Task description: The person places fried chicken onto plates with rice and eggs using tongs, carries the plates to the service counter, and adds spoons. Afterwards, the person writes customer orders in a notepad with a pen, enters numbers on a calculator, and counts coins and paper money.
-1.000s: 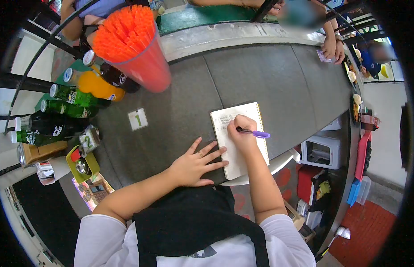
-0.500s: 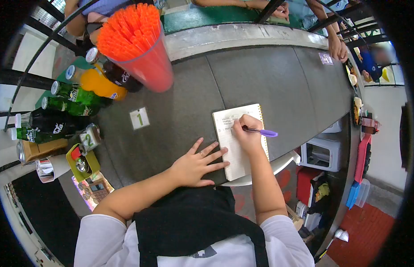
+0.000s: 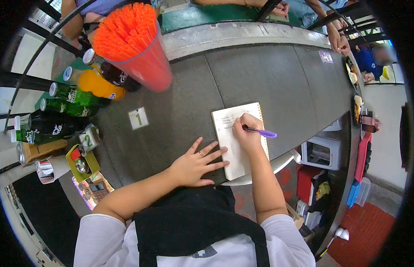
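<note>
My right hand point(image 3: 248, 133) is closed around a purple pen point(image 3: 265, 133) over the upper part of an open spiral notebook point(image 3: 237, 162). A few lines of handwriting show at the top of the page; the pen's tip is hidden by my fingers. Spread flat on the dark counter point(image 3: 180, 102), my left hand point(image 3: 195, 164) holds nothing, and its fingertips reach the notebook's left edge. A card with the number 1 point(image 3: 138, 119) lies on the counter to the upper left of the notebook.
Orange straws fill a red cup point(image 3: 151, 66) at the upper left, beside several bottles point(image 3: 100, 83). A number 2 card point(image 3: 87, 140) and a yellow-green tray point(image 3: 84, 168) are at the left. Other people's hands point(image 3: 338, 42) rest at the far right edge; plates of food point(image 3: 352, 73) are nearby.
The view has shifted very slightly. My right hand and the pen are in nearly the same place on the page, and my left hand stays flat.
</note>
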Available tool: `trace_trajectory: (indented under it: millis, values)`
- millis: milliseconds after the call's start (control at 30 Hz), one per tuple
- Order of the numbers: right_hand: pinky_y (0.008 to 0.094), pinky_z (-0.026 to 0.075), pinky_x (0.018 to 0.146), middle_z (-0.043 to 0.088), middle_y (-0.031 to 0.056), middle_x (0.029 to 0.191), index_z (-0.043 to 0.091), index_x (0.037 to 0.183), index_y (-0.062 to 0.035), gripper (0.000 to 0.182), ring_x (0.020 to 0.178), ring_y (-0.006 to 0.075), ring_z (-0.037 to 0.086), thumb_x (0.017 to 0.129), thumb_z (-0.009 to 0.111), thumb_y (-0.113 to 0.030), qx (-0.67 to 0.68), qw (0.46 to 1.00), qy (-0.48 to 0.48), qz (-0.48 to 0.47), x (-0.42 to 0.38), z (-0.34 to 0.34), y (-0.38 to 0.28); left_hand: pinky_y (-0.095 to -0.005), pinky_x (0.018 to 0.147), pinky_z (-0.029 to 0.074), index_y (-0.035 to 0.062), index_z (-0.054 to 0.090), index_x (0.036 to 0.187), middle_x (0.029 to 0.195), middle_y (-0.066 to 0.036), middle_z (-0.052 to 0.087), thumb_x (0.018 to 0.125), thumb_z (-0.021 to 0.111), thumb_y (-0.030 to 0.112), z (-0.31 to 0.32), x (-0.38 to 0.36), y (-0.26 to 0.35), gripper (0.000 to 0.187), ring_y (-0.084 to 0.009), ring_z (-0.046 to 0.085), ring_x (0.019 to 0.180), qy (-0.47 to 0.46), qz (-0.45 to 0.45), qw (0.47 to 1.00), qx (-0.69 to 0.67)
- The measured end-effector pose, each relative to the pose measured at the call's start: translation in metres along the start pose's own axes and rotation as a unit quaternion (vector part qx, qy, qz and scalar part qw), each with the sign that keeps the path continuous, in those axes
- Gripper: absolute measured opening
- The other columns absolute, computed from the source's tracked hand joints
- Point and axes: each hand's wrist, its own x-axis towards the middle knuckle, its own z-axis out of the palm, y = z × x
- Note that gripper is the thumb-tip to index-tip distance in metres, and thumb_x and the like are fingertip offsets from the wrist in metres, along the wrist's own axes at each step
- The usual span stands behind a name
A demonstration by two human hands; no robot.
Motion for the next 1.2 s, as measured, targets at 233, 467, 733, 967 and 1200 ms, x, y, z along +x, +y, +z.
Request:
trace_trajectory:
  millis: [233,467,733,967,1200]
  values:
    - [0.0340,0.033,0.046,0.042,0.0105,0.055,0.036,0.059,-0.0018,0.030,0.047,0.0218,0.041,0.074,0.062,0.001,-0.023,0.999,-0.024,-0.001,0.000,-0.004,0.000,-0.0628,0.110,0.015,0.0349,0.036,0.143,0.154,-0.003,0.025,0.080,0.056,0.062,0.001,0.000,-0.001,0.071,-0.0292,0.025,0.141,-0.001,0.003,1.000,-0.001]
    - [0.0313,0.033,0.047,0.043,0.0078,0.054,0.039,0.058,-0.0019,0.028,0.049,0.0176,0.043,0.074,0.062,0.003,-0.014,1.000,-0.004,-0.013,0.001,-0.002,-0.004,-0.0629,0.110,0.015,0.0351,0.036,0.143,0.154,-0.003,0.025,0.080,0.056,0.062,0.001,-0.001,0.000,0.071,-0.0289,0.024,0.141,0.000,0.002,1.000,-0.001]
    - [0.0268,0.033,0.047,0.044,0.0022,0.052,0.038,0.057,-0.0030,0.031,0.049,0.0086,0.039,0.074,0.063,0.004,0.069,0.997,0.027,0.034,0.003,-0.019,0.019,-0.0628,0.110,0.014,0.0358,0.037,0.142,0.154,-0.003,0.026,0.079,0.057,0.061,0.002,0.000,-0.001,0.071,-0.0286,0.024,0.141,-0.008,-0.003,1.000,-0.006]
    - [0.0265,0.030,0.046,0.044,0.0020,0.051,0.038,0.056,-0.0031,0.033,0.048,0.0079,0.037,0.077,0.063,0.004,0.013,1.000,-0.004,0.000,0.004,-0.013,0.014,-0.0617,0.110,0.016,0.0334,0.036,0.143,0.154,-0.002,0.025,0.079,0.057,0.060,0.000,0.002,-0.001,0.072,-0.0277,0.024,0.141,-0.003,-0.002,1.000,-0.003]
    - [0.0274,0.029,0.045,0.041,0.0037,0.050,0.038,0.056,-0.0026,0.033,0.046,0.0094,0.036,0.078,0.062,0.004,0.004,1.000,0.002,-0.023,0.003,-0.015,0.013,-0.0623,0.110,0.013,0.0354,0.038,0.142,0.153,-0.003,0.026,0.078,0.059,0.060,0.003,0.002,0.001,0.071,-0.0285,0.024,0.141,-0.006,-0.004,1.000,-0.011]
